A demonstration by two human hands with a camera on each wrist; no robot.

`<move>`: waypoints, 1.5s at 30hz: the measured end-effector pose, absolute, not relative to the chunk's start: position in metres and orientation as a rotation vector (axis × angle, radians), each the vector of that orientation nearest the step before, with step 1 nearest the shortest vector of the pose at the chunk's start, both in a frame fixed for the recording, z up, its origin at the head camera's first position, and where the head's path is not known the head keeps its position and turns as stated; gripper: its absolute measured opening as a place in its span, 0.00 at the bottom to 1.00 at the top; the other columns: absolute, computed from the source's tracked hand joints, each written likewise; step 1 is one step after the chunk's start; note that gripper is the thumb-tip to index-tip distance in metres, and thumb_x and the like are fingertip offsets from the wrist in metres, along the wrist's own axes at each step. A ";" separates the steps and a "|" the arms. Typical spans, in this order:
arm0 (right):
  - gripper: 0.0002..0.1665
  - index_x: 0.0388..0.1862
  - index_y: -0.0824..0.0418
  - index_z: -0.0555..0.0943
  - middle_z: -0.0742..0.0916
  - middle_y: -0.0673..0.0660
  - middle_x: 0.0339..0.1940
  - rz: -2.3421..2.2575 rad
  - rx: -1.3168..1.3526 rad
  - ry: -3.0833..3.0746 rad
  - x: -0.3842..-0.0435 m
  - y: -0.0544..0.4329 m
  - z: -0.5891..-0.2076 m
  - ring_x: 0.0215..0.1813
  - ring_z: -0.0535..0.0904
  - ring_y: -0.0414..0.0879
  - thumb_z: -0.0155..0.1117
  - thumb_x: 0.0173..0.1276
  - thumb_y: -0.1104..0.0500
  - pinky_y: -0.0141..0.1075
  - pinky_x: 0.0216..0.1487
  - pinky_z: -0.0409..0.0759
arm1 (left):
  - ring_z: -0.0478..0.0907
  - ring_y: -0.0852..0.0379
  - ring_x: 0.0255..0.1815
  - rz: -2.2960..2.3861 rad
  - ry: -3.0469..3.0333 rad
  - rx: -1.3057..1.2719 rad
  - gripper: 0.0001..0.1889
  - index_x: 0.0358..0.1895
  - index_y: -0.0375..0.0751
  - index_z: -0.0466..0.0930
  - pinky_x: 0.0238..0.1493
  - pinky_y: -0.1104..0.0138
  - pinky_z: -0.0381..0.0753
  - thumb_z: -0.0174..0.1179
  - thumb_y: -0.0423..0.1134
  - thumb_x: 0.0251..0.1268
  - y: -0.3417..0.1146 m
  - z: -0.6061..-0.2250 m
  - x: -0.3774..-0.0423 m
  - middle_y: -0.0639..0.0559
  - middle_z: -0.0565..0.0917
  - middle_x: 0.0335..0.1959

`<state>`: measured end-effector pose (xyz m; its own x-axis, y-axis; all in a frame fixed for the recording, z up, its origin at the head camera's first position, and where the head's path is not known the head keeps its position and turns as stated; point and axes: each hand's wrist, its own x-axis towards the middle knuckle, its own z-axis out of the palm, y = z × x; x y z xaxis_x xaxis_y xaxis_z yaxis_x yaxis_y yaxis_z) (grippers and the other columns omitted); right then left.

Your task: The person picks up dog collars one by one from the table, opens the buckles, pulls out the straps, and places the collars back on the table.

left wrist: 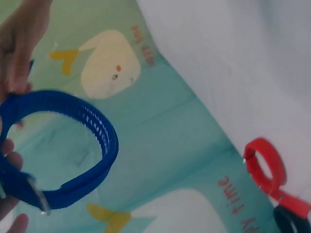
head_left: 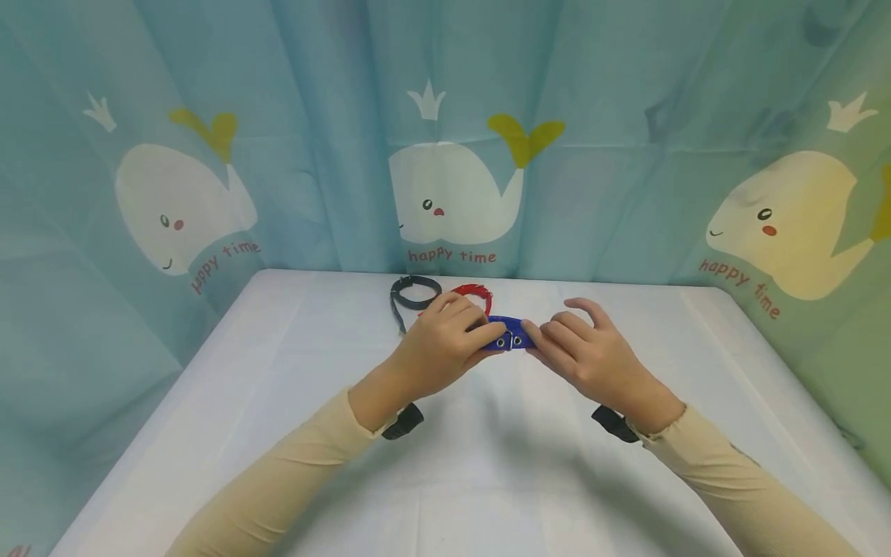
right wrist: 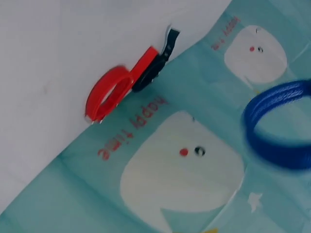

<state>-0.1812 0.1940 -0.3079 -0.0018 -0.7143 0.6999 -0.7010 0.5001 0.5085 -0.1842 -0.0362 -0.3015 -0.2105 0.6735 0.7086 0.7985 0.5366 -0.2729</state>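
A blue collar (head_left: 513,323) with a metal buckle and eyelets is held up above the table between two hands. My left hand (head_left: 442,344) pinches its left part, thumb across the front near the buckle. On the other end, my right hand (head_left: 592,357) grips the strap with thumb and fingertips, one finger raised off it. The left wrist view shows the blue collar (left wrist: 111,138) closed into a loop, with a metal ring on its lower side. Part of the same blue loop (right wrist: 269,154) appears at the right edge of the right wrist view.
Behind the left hand lie a red collar (head_left: 480,291) and a black collar (head_left: 415,304) on the white table (head_left: 320,325). A teal curtain (head_left: 334,155) with printed whales hangs around the table's far edge and sides.
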 end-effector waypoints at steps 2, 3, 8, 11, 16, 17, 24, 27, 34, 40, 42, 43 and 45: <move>0.18 0.45 0.68 0.83 0.82 0.57 0.23 -0.023 1.221 -1.702 -0.181 0.192 -0.308 0.27 0.76 0.48 0.50 0.74 0.57 0.50 0.41 0.80 | 0.80 0.56 0.36 -0.163 -1.950 -1.202 0.13 0.38 0.47 0.81 0.48 0.64 0.78 0.71 0.46 0.50 -0.035 -0.303 -0.184 0.53 0.84 0.30; 0.18 0.45 0.68 0.83 0.82 0.57 0.23 -0.027 1.224 -1.704 -0.181 0.191 -0.308 0.27 0.76 0.48 0.50 0.74 0.57 0.50 0.41 0.80 | 0.80 0.57 0.36 -0.148 -1.950 -1.200 0.14 0.38 0.47 0.81 0.48 0.64 0.78 0.71 0.46 0.49 -0.035 -0.303 -0.184 0.53 0.85 0.30; 0.23 0.44 0.66 0.84 0.85 0.57 0.23 -0.022 1.177 -1.767 -0.184 0.196 -0.305 0.27 0.78 0.49 0.46 0.75 0.53 0.52 0.43 0.80 | 0.81 0.57 0.37 -0.161 -1.950 -1.154 0.14 0.38 0.48 0.82 0.47 0.63 0.78 0.72 0.46 0.49 -0.036 -0.304 -0.183 0.54 0.85 0.30; 0.23 0.42 0.67 0.84 0.85 0.57 0.23 -0.007 1.174 -1.781 -0.185 0.199 -0.304 0.28 0.79 0.49 0.45 0.76 0.53 0.52 0.44 0.80 | 0.80 0.57 0.36 -0.187 -1.939 -1.156 0.13 0.37 0.47 0.82 0.47 0.63 0.79 0.71 0.46 0.49 -0.037 -0.303 -0.182 0.54 0.85 0.30; 0.19 0.44 0.68 0.83 0.85 0.57 0.25 0.001 1.229 -1.741 -0.185 0.198 -0.306 0.29 0.79 0.49 0.49 0.74 0.57 0.53 0.43 0.80 | 0.80 0.56 0.37 -0.200 -1.934 -1.195 0.13 0.37 0.47 0.83 0.49 0.63 0.78 0.71 0.47 0.50 -0.035 -0.302 -0.181 0.54 0.85 0.29; 0.18 0.45 0.68 0.83 0.85 0.57 0.25 -0.002 1.230 -1.736 -0.185 0.198 -0.306 0.29 0.79 0.49 0.49 0.74 0.57 0.53 0.43 0.80 | 0.80 0.57 0.38 -0.193 -1.932 -1.195 0.13 0.37 0.47 0.83 0.49 0.63 0.78 0.70 0.47 0.50 -0.035 -0.302 -0.181 0.55 0.84 0.29; 0.20 0.45 0.66 0.84 0.86 0.58 0.24 0.008 1.166 -1.761 -0.185 0.201 -0.304 0.28 0.81 0.51 0.47 0.75 0.56 0.54 0.44 0.80 | 0.80 0.57 0.36 -0.187 -1.889 -1.180 0.15 0.37 0.47 0.85 0.49 0.63 0.79 0.73 0.47 0.46 -0.039 -0.299 -0.179 0.55 0.84 0.28; 0.19 0.44 0.67 0.84 0.86 0.58 0.24 0.009 1.191 -1.744 -0.184 0.199 -0.305 0.28 0.81 0.51 0.47 0.75 0.58 0.53 0.43 0.80 | 0.80 0.57 0.35 -0.198 -1.878 -1.206 0.13 0.37 0.47 0.85 0.49 0.64 0.79 0.71 0.47 0.49 -0.038 -0.299 -0.180 0.54 0.84 0.28; 0.19 0.47 0.64 0.83 0.87 0.59 0.27 0.017 1.139 -1.792 -0.183 0.198 -0.305 0.31 0.82 0.52 0.45 0.76 0.57 0.55 0.46 0.78 | 0.80 0.58 0.35 -0.155 -1.833 -1.202 0.13 0.38 0.48 0.86 0.50 0.63 0.79 0.69 0.49 0.51 -0.038 -0.301 -0.181 0.55 0.84 0.27; 0.19 0.42 0.67 0.84 0.87 0.60 0.25 0.010 1.104 -1.761 -0.183 0.197 -0.305 0.29 0.82 0.52 0.48 0.75 0.57 0.56 0.45 0.78 | 0.79 0.59 0.34 -0.165 -1.823 -1.209 0.13 0.38 0.47 0.86 0.50 0.63 0.79 0.69 0.49 0.52 -0.037 -0.303 -0.183 0.56 0.83 0.26; 0.17 0.43 0.67 0.84 0.87 0.59 0.25 -0.004 1.131 -1.742 -0.182 0.195 -0.306 0.30 0.81 0.52 0.49 0.74 0.59 0.56 0.44 0.79 | 0.79 0.59 0.34 -0.169 -1.827 -1.216 0.12 0.38 0.47 0.86 0.50 0.64 0.78 0.67 0.49 0.54 -0.036 -0.304 -0.183 0.55 0.83 0.26; 0.17 0.44 0.66 0.84 0.86 0.59 0.25 -0.006 1.138 -1.743 -0.182 0.194 -0.306 0.30 0.81 0.51 0.49 0.74 0.59 0.56 0.45 0.79 | 0.79 0.59 0.33 -0.169 -1.828 -1.216 0.12 0.38 0.47 0.86 0.49 0.64 0.78 0.67 0.49 0.55 -0.036 -0.305 -0.183 0.55 0.83 0.26; 0.18 0.45 0.65 0.84 0.86 0.58 0.26 -0.006 1.129 -1.757 -0.182 0.193 -0.305 0.31 0.81 0.52 0.48 0.74 0.58 0.56 0.45 0.78 | 0.79 0.59 0.34 -0.164 -1.829 -1.206 0.11 0.38 0.48 0.86 0.49 0.64 0.79 0.67 0.48 0.55 -0.036 -0.305 -0.184 0.55 0.83 0.26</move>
